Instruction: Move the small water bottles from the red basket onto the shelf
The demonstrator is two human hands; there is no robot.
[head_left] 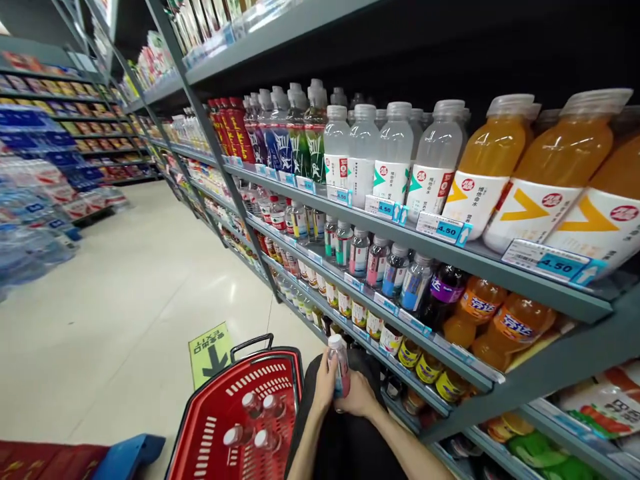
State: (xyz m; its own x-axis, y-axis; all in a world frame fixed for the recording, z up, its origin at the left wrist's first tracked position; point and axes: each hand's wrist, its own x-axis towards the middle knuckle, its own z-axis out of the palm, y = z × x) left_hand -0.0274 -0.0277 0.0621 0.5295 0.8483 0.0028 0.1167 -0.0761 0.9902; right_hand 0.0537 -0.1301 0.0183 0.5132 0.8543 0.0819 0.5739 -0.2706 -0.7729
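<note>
Low in the frame, near the middle, both hands held one small pink bottle (339, 365) w/ a white cap. Left hand (324, 385) had fingers curled shut round its left side; right hand (359, 400) gripped under it. Bottle stood upright betw. them, just right of the red basket (210, 427) w/ 4 bottles inside.

I read "4.50" on three blue price tags at the edge of the top drink shelf: one (386, 208), another (445, 229), and the third (553, 262). The green floor sticker (211, 353) carries an arrow and upside-down letters that I cannot read surely.
</note>
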